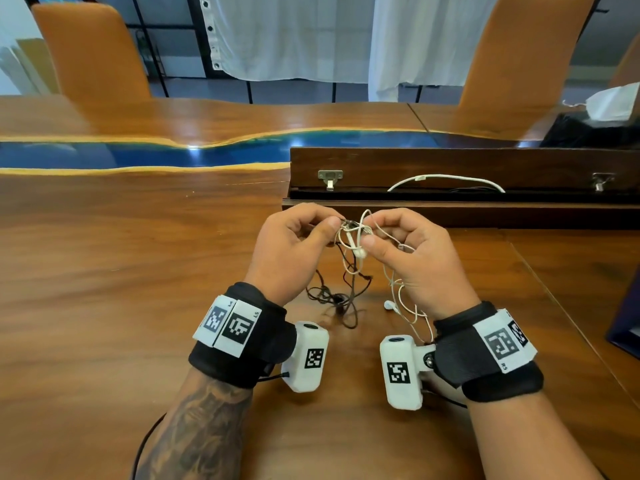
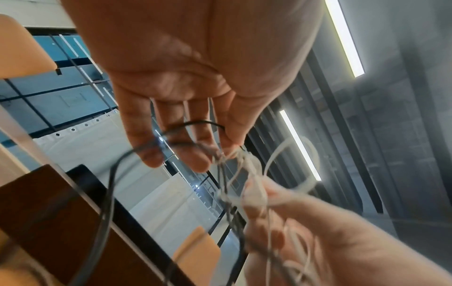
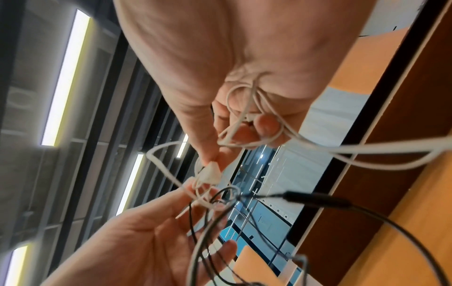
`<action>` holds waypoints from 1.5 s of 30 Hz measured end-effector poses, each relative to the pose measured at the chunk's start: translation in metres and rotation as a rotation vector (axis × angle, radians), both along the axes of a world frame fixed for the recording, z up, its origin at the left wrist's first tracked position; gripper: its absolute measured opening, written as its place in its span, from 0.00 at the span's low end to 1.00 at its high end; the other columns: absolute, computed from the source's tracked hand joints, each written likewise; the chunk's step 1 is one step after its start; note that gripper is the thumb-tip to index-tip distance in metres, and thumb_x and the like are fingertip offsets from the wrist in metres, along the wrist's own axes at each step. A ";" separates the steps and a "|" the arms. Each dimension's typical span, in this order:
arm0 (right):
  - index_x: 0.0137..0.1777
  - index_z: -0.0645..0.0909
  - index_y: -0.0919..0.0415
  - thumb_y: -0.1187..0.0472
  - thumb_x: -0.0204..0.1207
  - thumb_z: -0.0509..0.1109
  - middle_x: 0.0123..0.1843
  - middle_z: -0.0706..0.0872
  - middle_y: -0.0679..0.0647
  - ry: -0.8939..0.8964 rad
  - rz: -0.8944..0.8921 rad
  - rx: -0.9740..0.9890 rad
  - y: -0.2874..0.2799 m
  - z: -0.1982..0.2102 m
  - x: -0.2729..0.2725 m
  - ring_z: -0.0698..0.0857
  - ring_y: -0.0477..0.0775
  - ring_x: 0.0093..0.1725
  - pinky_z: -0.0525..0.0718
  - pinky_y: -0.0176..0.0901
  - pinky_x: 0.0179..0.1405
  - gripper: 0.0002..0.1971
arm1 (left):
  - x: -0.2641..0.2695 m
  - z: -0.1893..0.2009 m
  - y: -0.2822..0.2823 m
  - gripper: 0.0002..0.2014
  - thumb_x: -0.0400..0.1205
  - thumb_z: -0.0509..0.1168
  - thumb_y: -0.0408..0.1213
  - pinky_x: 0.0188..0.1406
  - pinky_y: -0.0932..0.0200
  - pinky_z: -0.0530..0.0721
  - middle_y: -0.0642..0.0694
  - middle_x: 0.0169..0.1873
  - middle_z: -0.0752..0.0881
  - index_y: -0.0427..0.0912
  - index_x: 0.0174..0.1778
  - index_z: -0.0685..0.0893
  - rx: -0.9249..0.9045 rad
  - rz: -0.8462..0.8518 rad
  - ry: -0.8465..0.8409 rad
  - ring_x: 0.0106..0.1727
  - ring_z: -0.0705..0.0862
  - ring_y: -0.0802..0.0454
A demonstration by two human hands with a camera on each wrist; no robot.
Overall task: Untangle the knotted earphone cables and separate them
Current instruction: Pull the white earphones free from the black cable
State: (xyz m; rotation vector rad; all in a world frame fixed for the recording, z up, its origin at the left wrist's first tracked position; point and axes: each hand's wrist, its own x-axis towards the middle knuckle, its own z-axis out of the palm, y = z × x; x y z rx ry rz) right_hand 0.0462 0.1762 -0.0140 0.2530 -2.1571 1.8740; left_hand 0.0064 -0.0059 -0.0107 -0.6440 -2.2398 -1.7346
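A white earphone cable and a black earphone cable are knotted together above the wooden table. The knot hangs between my two hands. My left hand pinches the black strand at the knot between thumb and forefinger. My right hand pinches white loops beside the knot, with more white cable running through its palm. A white earbud dangles under the knot, another white earbud lies on the table. The loose black coils rest on the wood below.
An open dark wooden box stands right behind my hands, with a white charging cable draped in it. Two orange chairs stand across the table. A black bag with a white mask sits far right.
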 end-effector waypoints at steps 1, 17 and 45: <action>0.55 0.87 0.58 0.69 0.77 0.77 0.48 0.93 0.48 -0.003 -0.018 -0.006 0.001 0.000 -0.001 0.91 0.48 0.49 0.88 0.38 0.50 0.09 | 0.000 0.001 -0.001 0.07 0.86 0.66 0.30 0.44 0.66 0.84 0.46 0.43 0.91 0.38 0.51 0.90 0.030 -0.001 -0.001 0.44 0.89 0.56; 0.54 0.83 0.59 0.67 0.83 0.70 0.45 0.94 0.56 -0.076 0.000 -0.251 0.004 0.001 -0.003 0.79 0.47 0.34 0.77 0.34 0.30 0.04 | 0.004 0.005 -0.002 0.11 0.82 0.73 0.35 0.59 0.55 0.86 0.51 0.50 0.91 0.44 0.59 0.89 -0.149 -0.142 -0.108 0.54 0.89 0.56; 0.45 0.81 0.48 0.56 0.84 0.66 0.43 0.83 0.48 -0.295 -0.373 0.568 0.031 -0.029 -0.017 0.81 0.51 0.45 0.75 0.43 0.36 0.07 | -0.016 0.014 -0.034 0.08 0.93 0.49 0.35 0.41 0.47 0.90 0.46 0.38 0.87 0.43 0.55 0.74 0.956 0.195 -0.163 0.43 0.91 0.45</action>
